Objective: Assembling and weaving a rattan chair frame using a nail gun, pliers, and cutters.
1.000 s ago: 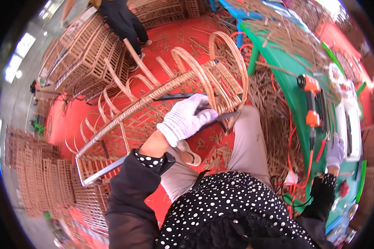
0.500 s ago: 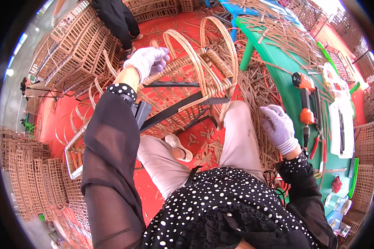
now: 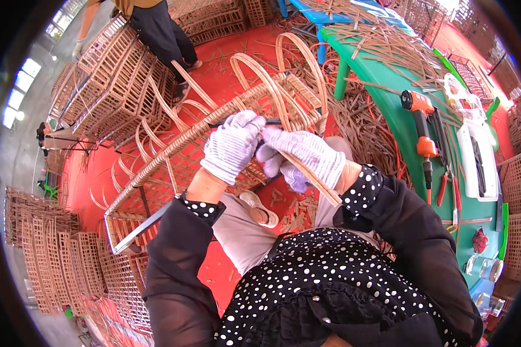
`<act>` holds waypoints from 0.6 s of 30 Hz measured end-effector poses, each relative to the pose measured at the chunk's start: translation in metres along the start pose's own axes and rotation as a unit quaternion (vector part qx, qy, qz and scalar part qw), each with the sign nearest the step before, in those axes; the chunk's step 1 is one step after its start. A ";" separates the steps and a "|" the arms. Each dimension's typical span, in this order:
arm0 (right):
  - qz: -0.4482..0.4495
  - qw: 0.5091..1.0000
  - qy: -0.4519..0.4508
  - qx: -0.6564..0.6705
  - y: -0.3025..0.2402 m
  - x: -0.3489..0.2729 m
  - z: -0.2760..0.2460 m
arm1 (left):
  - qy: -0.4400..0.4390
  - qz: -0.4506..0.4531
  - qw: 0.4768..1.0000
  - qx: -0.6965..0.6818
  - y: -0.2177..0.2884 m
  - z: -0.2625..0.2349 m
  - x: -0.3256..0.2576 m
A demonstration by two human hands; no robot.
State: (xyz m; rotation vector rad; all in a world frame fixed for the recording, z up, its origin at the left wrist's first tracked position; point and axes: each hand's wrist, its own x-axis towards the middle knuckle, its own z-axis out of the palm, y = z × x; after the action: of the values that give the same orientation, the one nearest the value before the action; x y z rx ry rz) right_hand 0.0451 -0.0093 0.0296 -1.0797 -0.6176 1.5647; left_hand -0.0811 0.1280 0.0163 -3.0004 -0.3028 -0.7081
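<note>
A wicker basket [image 3: 156, 151] with a dark metal frame lies over my lap, its rim wrapped in wicker and several long strips looping up from it. Over the near side of the basket, my two gloved hands meet. My right hand [image 3: 309, 156] is closed round a flat tan wicker strip [image 3: 312, 178], whose loose end points down toward my right sleeve. My left hand [image 3: 233, 146] is closed too, fingertips pinched at the upper part of the strip beside the metal bar. The fingers partly hide that spot.
To the right, a green table [image 3: 382, 104] bears a cordless drill [image 3: 421, 124], red-handled pliers [image 3: 449, 194], a white plastic container [image 3: 477, 162] and loose strips. Stacked woven baskets [image 3: 118, 87] stand at the far left, near another person [image 3: 162, 34]. Cut strips litter the red floor.
My right hand has come in from beside the table to the basket and holds a strip. My left hand has moved down and right to meet it. The basket's rim has shifted.
</note>
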 end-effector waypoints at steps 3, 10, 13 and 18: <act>0.002 1.000 0.027 -0.002 -0.010 -0.013 0.010 | 0.065 -0.026 0.996 -0.064 0.004 0.002 0.001; -0.099 0.992 0.059 -0.056 0.014 -0.057 0.004 | 0.042 -0.248 0.967 -0.047 -0.003 0.003 0.004; -0.056 0.997 0.016 -0.055 0.012 -0.076 0.007 | 0.060 -0.256 0.964 -0.029 -0.016 0.014 -0.003; -0.104 0.973 -0.040 -0.202 0.058 -0.060 -0.026 | -0.018 -0.263 0.961 -0.084 -0.018 0.016 0.008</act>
State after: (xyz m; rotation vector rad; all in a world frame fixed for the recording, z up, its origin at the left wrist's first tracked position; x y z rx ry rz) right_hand 0.0408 -0.0865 -0.0115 -1.2087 -1.1020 1.3350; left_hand -0.0710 0.1484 0.0058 -3.1071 -1.1243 -0.7377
